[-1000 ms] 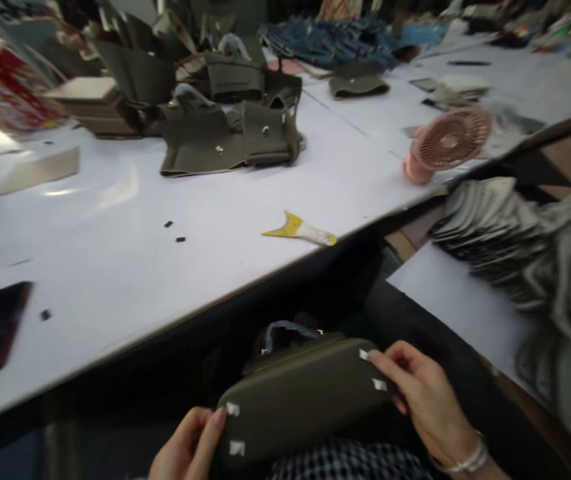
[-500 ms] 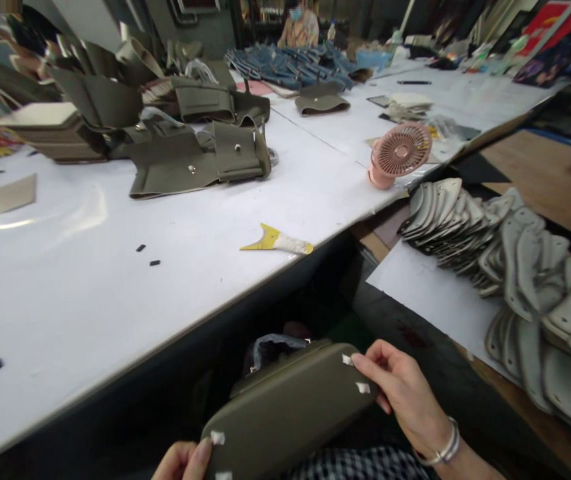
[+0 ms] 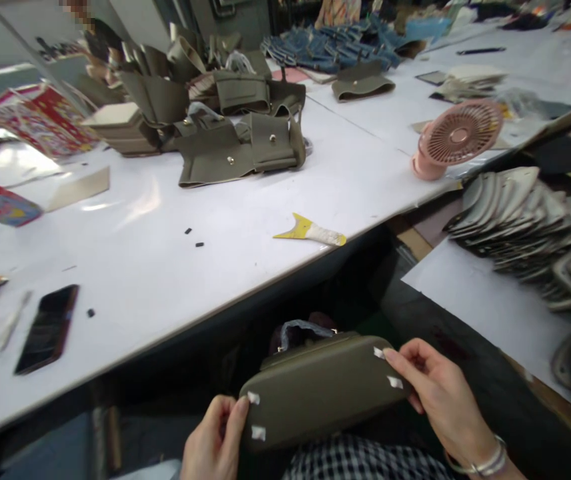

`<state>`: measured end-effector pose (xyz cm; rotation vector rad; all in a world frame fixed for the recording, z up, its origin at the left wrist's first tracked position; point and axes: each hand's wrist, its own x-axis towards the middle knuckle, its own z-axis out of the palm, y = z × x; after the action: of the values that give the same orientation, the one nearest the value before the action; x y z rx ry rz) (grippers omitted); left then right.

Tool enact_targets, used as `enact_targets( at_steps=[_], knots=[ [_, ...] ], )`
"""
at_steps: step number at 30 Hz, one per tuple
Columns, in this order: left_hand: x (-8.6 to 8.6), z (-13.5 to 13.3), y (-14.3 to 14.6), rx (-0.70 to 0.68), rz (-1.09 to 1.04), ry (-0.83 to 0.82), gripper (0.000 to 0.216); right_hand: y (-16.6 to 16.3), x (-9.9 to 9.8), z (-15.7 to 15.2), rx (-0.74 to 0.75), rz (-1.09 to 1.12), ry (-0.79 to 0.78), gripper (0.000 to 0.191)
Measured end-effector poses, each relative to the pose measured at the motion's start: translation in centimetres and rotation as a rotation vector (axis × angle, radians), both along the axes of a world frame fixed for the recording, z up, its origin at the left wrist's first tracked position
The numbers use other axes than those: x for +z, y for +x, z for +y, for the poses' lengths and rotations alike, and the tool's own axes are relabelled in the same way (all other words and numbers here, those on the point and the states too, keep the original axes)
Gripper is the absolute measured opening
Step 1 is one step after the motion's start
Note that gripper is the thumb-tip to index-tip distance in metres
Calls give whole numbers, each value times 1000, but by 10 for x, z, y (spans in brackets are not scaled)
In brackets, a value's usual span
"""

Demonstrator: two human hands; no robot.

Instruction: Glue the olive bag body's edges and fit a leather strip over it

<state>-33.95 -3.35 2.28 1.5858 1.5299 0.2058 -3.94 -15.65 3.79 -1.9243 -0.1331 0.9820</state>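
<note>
1. Two hands on one olive bag (image 3: 320,390), held low below the near table edge, over my lap w/ checked fabric (image 3: 360,463) under it.
2. Left hand (image 3: 213,443) grips the bag's left end, thumb pressed by the small white tape bits (image 3: 254,398) there.
3. Right hand (image 3: 440,393) holds the right end, fingers curled round the corner by 2 more white bits; bracelet (image 3: 480,460) on that wrist.
4. Bag lies on its side, base panel facing me, tilted up to the right; a wrapped handle (image 3: 303,328) shows at its far edge.
5. On the white table (image 3: 165,280): yellow scraper (image 3: 310,231) near the edge, centre; phone (image 3: 48,328) near left; olive bag parts (image 3: 240,143) far centre; pink fan (image 3: 453,137) right.
6. Stacked grey cut pieces (image 3: 520,223) right of me, on white sheet.
</note>
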Motion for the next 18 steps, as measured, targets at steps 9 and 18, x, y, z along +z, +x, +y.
enact_targets(
  at_steps=[9, 18],
  knots=[
    [-1, -7, 3, 50, -44, -31, 50, 4, -8, -4, 17, -7, -23, 53],
    [7, -7, 9, 128, -179, -93, 49, 2, -6, -5, 13, -22, -49, 56]
  ],
)
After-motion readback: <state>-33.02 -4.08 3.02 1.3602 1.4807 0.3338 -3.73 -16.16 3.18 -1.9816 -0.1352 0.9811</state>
